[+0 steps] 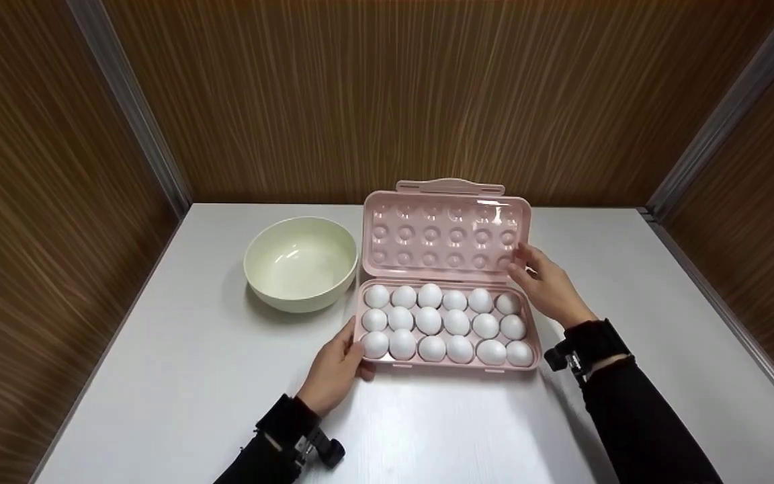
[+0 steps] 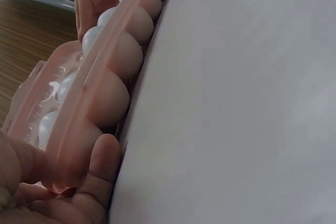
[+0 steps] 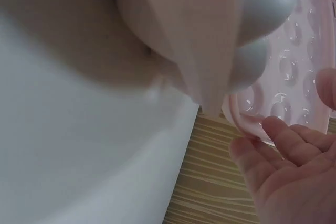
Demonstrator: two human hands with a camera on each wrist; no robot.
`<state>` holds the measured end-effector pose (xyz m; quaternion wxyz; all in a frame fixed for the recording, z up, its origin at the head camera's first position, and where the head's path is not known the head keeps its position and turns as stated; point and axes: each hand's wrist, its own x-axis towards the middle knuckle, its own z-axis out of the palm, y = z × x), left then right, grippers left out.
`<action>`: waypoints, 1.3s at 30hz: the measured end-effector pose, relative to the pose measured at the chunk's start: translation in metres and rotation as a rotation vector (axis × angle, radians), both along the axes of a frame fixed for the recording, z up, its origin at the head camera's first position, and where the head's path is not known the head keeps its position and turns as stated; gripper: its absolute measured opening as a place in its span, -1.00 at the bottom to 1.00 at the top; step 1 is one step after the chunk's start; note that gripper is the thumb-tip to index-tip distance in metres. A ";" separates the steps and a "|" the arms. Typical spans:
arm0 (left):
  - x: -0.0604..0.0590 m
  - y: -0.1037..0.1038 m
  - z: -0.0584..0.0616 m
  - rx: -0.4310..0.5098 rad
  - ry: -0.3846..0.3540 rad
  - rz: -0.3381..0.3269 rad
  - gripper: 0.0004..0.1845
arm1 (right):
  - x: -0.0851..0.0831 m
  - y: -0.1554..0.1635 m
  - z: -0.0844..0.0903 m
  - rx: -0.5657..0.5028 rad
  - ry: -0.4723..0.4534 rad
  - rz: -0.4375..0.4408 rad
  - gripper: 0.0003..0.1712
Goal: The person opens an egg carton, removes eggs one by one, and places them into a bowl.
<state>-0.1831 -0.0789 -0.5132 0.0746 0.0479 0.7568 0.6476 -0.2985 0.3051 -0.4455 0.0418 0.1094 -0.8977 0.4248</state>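
A pink plastic egg box [image 1: 451, 367] lies on the table with its lid [image 1: 444, 222] raised and leaning back. White eggs [image 1: 428, 320] fill its rows, several in each. My left hand [image 1: 334, 366] grips the box's near left corner; in the left wrist view its thumb and fingers are around that corner. At the lid's right edge is my right hand [image 1: 551, 286], its fingertips touching the rim. The right wrist view has those fingers [image 3: 291, 148] fairly straight against the lid's edge, with the thumb apart from them.
A pale green bowl [image 1: 301, 262] stands on the white table [image 1: 179, 376], close to the left of the box. Wood-patterned panels [image 1: 373, 101] rise behind the table and on both sides.
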 end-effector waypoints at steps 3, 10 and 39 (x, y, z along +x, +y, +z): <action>0.000 0.001 -0.001 0.015 -0.011 -0.001 -0.33 | 0.001 0.002 -0.002 -0.010 -0.004 0.004 -0.28; 0.000 0.002 0.000 0.011 0.002 -0.065 -0.31 | 0.009 0.009 -0.004 -0.008 0.015 -0.022 -0.36; -0.001 -0.010 0.021 -0.253 0.221 0.122 -0.51 | 0.060 0.011 -0.006 0.055 0.065 -0.083 -0.40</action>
